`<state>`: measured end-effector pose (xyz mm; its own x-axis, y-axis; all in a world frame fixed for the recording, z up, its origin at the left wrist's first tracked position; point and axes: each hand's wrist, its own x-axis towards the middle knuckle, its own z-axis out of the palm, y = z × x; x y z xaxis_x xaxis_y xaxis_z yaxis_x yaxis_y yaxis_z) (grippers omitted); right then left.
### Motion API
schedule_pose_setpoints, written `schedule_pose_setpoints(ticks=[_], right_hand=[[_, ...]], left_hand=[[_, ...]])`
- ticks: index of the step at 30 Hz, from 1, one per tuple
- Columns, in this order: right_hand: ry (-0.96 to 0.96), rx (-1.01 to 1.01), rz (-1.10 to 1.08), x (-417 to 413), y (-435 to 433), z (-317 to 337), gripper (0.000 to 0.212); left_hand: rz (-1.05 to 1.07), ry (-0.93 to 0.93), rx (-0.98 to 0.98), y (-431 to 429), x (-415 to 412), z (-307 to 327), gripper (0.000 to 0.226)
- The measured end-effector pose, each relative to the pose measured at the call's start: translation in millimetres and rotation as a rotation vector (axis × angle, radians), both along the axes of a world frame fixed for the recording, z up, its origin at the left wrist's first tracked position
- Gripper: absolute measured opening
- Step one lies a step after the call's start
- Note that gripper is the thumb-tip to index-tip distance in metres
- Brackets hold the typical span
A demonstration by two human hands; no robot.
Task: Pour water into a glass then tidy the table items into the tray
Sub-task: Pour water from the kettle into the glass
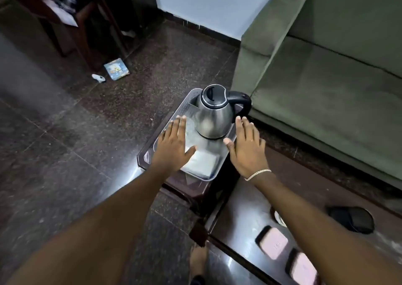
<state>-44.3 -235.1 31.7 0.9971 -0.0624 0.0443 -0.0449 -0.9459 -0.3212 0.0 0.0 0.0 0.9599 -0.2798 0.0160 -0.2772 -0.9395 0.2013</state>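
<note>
A steel kettle [214,115] with a black lid and handle stands upright in a grey tray [210,177] on a small dark table [191,186]. A clear glass [192,112] shows just left of the kettle, partly hidden by it. A folded white cloth [201,162] lies in the tray's near part. My left hand [175,147] hovers flat over the tray's left side, fingers spread, holding nothing. My right hand [248,147] hovers flat over the tray's right edge beside the kettle, also holding nothing.
A green sofa [326,77] stands right of the table. A glossy low table [282,230] with two pink-cased objects [272,243] lies near right. A dark slipper [350,219] sits on the floor. A booklet [116,68] and wooden furniture [71,23] are far left.
</note>
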Motion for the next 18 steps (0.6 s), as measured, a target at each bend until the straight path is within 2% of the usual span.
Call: schedule_pose_setpoints(ticks=[4,6,8,10,13,18], right_hand=[[-0.187,0.127,-0.057,54,-22,-1,0.073],[-0.199,0.176,-0.077,86,-33,-1,0.079],[-0.124,0.208,-0.068,116,-43,0,0.079],[0.017,0.278,0.017,141,-53,2,0.066],[0.224,0.446,0.1,166,-58,4,0.044],[0.431,0.595,0.077,189,-65,8,0.03]], left_hand=[[0.075,0.145,0.005,15,41,-26,0.108],[0.068,0.193,-0.007,15,61,-39,0.109],[0.031,0.218,-0.008,14,77,-51,0.108],[0.029,0.241,-0.037,14,85,-59,0.107],[0.092,0.28,-0.206,13,89,-68,0.106],[0.229,0.377,-0.496,18,91,-72,0.094]])
